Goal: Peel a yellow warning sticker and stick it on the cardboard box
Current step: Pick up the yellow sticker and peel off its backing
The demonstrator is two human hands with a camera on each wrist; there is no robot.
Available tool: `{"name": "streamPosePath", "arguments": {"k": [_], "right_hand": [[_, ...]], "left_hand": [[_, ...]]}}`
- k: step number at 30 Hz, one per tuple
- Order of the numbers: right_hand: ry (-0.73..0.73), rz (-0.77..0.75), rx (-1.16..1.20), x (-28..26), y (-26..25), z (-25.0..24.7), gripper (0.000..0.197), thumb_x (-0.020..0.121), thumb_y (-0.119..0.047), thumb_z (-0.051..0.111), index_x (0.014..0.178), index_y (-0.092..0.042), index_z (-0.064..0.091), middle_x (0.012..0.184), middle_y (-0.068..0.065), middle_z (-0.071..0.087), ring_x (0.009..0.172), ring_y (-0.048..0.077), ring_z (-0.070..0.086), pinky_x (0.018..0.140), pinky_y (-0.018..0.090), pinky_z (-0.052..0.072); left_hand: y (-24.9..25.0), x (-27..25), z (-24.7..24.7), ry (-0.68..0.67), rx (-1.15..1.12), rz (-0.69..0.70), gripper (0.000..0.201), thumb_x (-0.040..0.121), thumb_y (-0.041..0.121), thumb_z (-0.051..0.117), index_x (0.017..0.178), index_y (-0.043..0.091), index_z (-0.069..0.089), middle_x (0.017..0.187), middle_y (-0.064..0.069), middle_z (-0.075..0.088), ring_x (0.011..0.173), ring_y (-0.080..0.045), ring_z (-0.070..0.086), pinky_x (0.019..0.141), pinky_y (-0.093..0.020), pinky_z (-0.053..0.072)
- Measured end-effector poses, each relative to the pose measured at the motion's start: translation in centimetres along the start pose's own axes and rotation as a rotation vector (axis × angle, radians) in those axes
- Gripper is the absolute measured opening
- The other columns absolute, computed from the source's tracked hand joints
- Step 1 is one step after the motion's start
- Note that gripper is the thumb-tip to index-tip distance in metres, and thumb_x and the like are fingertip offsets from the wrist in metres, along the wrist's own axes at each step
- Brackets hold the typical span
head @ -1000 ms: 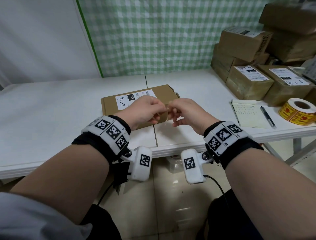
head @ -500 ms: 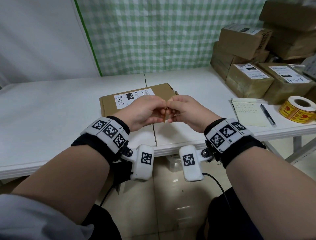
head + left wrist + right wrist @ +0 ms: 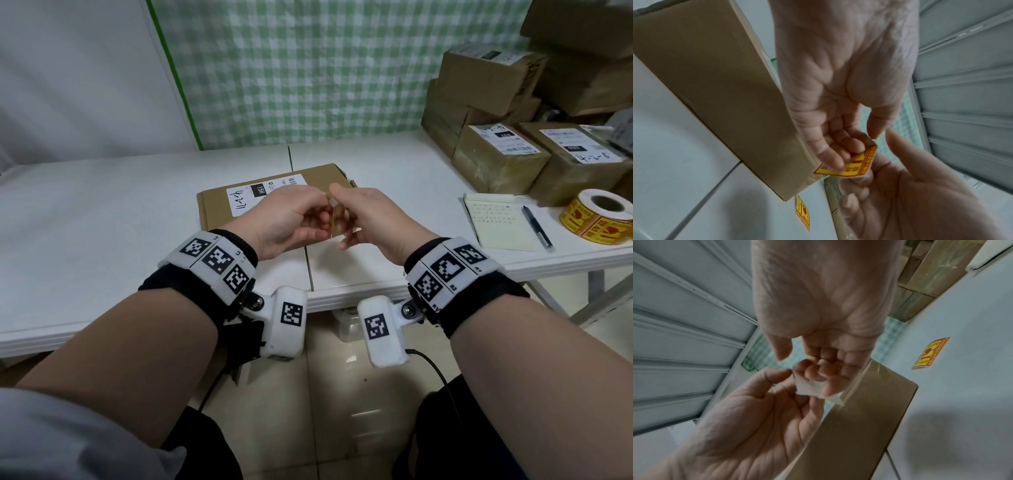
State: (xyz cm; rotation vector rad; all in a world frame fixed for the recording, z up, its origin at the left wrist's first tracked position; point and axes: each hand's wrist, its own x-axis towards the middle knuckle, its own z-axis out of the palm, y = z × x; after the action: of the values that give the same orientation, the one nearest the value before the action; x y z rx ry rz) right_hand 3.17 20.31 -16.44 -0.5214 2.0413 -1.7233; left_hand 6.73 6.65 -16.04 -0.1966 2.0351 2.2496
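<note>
A flat cardboard box (image 3: 219, 205) with a white shipping label lies on the white table (image 3: 102, 212). Just in front of it both hands meet in the air. My left hand (image 3: 291, 219) curls its fingers onto the printed face of a yellow warning sticker (image 3: 851, 164). My right hand (image 3: 373, 219) curls its fingers on the sticker's white back side (image 3: 809, 386). The two thumbs stand close together above the sticker. In the head view the fingers hide nearly all of the sticker.
A second yellow sticker (image 3: 931, 353) lies flat on the table right of the box. At the right sit a roll of yellow stickers (image 3: 599, 219), a notepad (image 3: 496, 222) with a pen (image 3: 537, 226), and stacked parcels (image 3: 496, 161). A seam runs down the table's middle.
The hands, slightly apart one second ago, closed tight together, and now their lower fingers part a little while the thumbs stay close. The box has not moved.
</note>
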Motion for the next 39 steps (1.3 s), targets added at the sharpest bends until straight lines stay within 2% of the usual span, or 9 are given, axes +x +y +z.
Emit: {"name": "streamPosePath", "arguments": {"k": [3,9,14,18,21,25,31,34,39], "right_hand": [[0.037,-0.05,-0.052,0.1,0.2,0.0,0.035,0.094,-0.024,0.051,0.061,-0.013,0.05,0.058,0.004,0.048,0.053,0.018,0.045,0.049,0.026,0.047],[-0.009,-0.082,0.132,0.1,0.4,-0.2,0.031,0.092,-0.009,0.053,0.061,-0.009,0.049,0.053,0.004,0.05,0.049,0.017,0.043,0.05,0.023,0.041],[-0.055,-0.079,0.292,0.2,0.4,-0.4,0.027,0.092,-0.007,0.05,0.066,-0.006,0.051,0.054,0.003,0.052,0.047,0.011,0.044,0.053,0.021,0.043],[0.009,-0.052,0.455,0.3,0.3,-1.4,0.027,0.094,-0.009,0.048,0.067,-0.008,0.051,0.053,0.001,0.049,0.049,0.009,0.042,0.052,0.017,0.047],[0.036,-0.056,0.309,0.4,0.6,-1.5,0.027,0.093,-0.008,0.051,0.066,-0.009,0.052,0.053,0.001,0.049,0.046,0.009,0.044,0.054,0.021,0.048],[0.004,-0.059,0.15,0.4,0.6,-0.4,0.029,0.093,-0.006,0.049,0.064,-0.009,0.051,0.054,0.003,0.05,0.044,0.011,0.045,0.055,0.024,0.043],[0.009,-0.057,0.196,0.3,0.4,-0.2,0.03,0.093,-0.006,0.047,0.064,-0.009,0.05,0.058,0.007,0.049,0.05,0.015,0.042,0.056,0.025,0.04],[-0.019,-0.071,0.295,0.2,0.2,-0.2,0.027,0.094,-0.007,0.046,0.067,-0.007,0.049,0.061,0.008,0.051,0.048,0.012,0.045,0.058,0.024,0.04],[-0.06,-0.085,0.45,-0.1,-0.1,-0.5,0.03,0.096,-0.008,0.042,0.067,-0.007,0.047,0.049,-0.002,0.057,0.046,0.009,0.05,0.06,0.022,0.045]], "left_hand": [[0.0,0.1,0.0,0.005,0.026,-0.004,0.018,0.086,0.003,0.046,0.07,0.006,0.052,0.062,-0.007,0.051,0.057,-0.017,0.052,0.058,-0.024,0.05],[-0.3,0.3,-0.2,-0.053,-0.06,-0.01,0.016,0.086,0.004,0.045,0.074,0.002,0.054,0.066,-0.011,0.053,0.061,-0.02,0.054,0.059,-0.024,0.053],[0.1,0.1,-0.1,-0.106,-0.123,0.021,0.02,0.087,0.004,0.044,0.071,0.002,0.057,0.063,-0.01,0.056,0.059,-0.019,0.058,0.063,-0.026,0.053],[0.2,0.1,-1.0,-0.063,-0.283,0.007,0.025,0.09,0.011,0.037,0.067,0.01,0.048,0.061,-0.005,0.056,0.059,-0.017,0.058,0.062,-0.026,0.055],[0.1,0.1,-1.0,-0.032,-0.097,-0.032,0.026,0.094,0.021,0.041,0.071,0.011,0.051,0.067,-0.008,0.056,0.063,-0.02,0.056,0.063,-0.027,0.055],[0.3,0.2,0.3,-0.059,0.234,0.016,0.038,0.095,0.038,0.044,0.069,0.012,0.055,0.057,-0.001,0.053,0.051,-0.012,0.047,0.053,-0.022,0.047],[0.0,0.5,0.3,-0.051,0.165,0.091,0.036,0.096,0.028,0.044,0.063,0.013,0.047,0.054,-0.002,0.046,0.05,-0.014,0.039,0.049,-0.02,0.039],[-0.2,0.8,0.3,-0.084,0.043,0.098,0.032,0.096,0.023,0.044,0.067,0.01,0.045,0.051,-0.003,0.05,0.054,-0.019,0.043,0.052,-0.023,0.039],[0.2,0.5,0.4,-0.112,-0.135,0.12,0.027,0.096,0.014,0.041,0.071,0.004,0.047,0.051,-0.005,0.056,0.056,-0.019,0.052,0.056,-0.024,0.041]]}}
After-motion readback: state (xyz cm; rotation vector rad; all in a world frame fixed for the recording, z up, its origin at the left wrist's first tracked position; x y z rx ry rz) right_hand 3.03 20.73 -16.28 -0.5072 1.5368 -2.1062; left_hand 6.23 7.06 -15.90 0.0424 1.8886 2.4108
